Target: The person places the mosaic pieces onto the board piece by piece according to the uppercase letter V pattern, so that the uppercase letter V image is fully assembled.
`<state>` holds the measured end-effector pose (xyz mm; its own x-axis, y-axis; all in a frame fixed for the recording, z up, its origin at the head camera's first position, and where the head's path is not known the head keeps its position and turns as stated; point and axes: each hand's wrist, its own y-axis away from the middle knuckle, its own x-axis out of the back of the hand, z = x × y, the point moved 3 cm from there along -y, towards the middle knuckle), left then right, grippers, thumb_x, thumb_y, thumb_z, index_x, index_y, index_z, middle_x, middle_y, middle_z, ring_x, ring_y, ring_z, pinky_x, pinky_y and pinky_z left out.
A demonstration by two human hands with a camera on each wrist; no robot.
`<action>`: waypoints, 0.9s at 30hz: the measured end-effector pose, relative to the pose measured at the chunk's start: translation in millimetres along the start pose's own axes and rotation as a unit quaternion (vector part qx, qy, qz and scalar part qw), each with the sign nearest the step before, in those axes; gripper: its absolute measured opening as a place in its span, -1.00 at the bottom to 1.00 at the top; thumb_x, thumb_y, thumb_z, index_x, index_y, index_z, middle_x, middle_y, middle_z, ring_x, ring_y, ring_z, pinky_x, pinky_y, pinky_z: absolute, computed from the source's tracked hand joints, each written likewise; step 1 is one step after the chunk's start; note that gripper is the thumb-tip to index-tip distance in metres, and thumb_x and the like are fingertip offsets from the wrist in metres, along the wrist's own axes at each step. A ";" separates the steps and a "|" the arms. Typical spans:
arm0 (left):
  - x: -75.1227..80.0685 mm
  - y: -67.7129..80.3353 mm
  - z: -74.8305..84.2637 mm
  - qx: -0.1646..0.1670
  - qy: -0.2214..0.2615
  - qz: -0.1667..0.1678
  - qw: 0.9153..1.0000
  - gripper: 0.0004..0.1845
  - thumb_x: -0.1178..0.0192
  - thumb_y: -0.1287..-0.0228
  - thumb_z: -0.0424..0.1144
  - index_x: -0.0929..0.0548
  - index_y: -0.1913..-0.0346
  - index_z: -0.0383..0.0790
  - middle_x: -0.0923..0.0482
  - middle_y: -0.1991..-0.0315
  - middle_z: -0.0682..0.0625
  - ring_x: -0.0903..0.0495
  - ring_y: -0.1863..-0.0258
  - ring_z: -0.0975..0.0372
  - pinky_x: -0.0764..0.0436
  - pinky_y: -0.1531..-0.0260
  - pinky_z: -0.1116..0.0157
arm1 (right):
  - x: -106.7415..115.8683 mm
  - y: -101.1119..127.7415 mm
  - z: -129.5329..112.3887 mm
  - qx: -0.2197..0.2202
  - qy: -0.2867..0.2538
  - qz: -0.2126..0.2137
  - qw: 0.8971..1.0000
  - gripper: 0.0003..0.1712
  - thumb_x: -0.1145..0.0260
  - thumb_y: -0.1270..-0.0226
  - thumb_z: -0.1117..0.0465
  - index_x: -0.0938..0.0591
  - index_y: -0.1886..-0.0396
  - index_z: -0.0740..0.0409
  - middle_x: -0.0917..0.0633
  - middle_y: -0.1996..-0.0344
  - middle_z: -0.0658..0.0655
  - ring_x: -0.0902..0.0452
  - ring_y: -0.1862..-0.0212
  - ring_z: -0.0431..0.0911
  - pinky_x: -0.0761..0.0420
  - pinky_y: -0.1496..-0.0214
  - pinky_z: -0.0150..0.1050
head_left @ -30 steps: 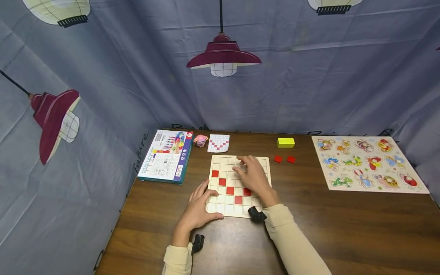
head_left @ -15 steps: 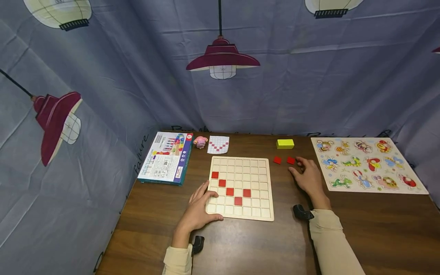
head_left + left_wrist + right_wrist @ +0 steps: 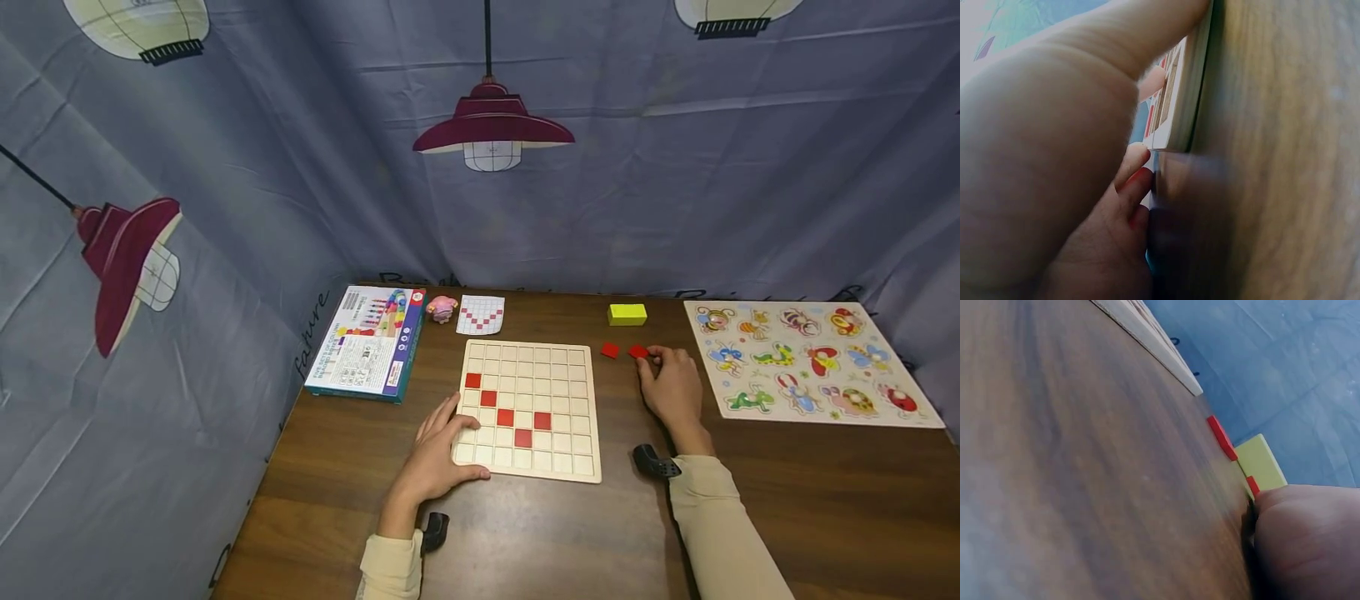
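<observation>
A pale wooden grid board [image 3: 558, 371] lies on the table, with several red square tiles [image 3: 506, 417] set in its cells in a V-like line. At the board's near left corner my left hand [image 3: 431, 462] holds on, thumb along the front edge and fingers at the left side; the left wrist view has the board edge [image 3: 1191, 94] between thumb and fingers. Right of the board, my right hand [image 3: 672, 390] pinches a loose red tile [image 3: 637, 352] at the tabletop. Another red tile [image 3: 610, 350] lies just left of it. The right wrist view partly hides the pinched tile behind a finger.
Behind the tiles stands a yellow block [image 3: 627, 314]. A bug picture puzzle [image 3: 813, 358] lies at the right. Beyond the board are a pattern card [image 3: 481, 314] and a pink figurine [image 3: 442, 309]. A boxed game [image 3: 367, 342] sits at the left, near the curtain [image 3: 300, 167].
My right hand has moved from over the board's far part to the loose tiles at the right, and now pinches the right one. My left hand stays at the board's corner.
</observation>
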<state>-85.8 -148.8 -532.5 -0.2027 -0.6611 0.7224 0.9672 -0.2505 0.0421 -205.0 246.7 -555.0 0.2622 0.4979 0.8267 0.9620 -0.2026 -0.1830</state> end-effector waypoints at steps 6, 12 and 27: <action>-2.2 -0.7 -1.5 0.002 0.003 0.001 1.000 -0.28 -0.65 0.16 0.11 -0.59 -0.11 0.03 -0.06 -0.64 -0.12 -0.03 -0.63 -0.06 -0.06 -0.52 -0.24 | 1.2 5.0 -0.4 0.018 -0.033 0.022 0.999 -0.63 -0.24 -0.51 0.16 -0.60 -0.11 0.36 -0.56 0.15 0.36 -0.45 0.00 0.28 -0.42 -0.06 0.18; -1.3 -0.1 -2.5 0.003 0.007 0.000 1.000 -0.28 -0.64 0.15 0.12 -0.59 -0.11 0.02 -0.05 -0.64 -0.12 -0.03 -0.63 -0.06 -0.06 -0.52 -0.23 | 2.0 24.0 -6.4 0.053 -0.096 0.065 0.992 -0.68 -0.33 -0.42 0.26 -0.61 -0.06 0.37 -0.54 0.22 0.31 -0.44 0.19 0.15 -0.33 0.14 -0.10; -2.8 -0.2 -4.3 0.008 -0.005 -0.006 1.000 -0.30 -0.63 0.13 0.12 -0.58 -0.11 0.07 -0.02 -0.65 -0.11 0.00 -0.63 -0.05 -0.04 -0.53 -0.22 | -17.8 73.4 -62.7 0.178 -0.145 -0.026 0.973 -0.70 -0.48 -0.26 0.31 -0.69 0.03 0.26 -0.57 0.29 0.11 -0.45 0.25 -0.12 -0.40 0.19 -0.39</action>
<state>-86.1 -149.9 -537.4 -0.2132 -0.6509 0.7286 0.9671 -0.2467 0.0625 -144.0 170.0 -549.7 0.1735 0.7274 0.6639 0.9266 0.1078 -0.3603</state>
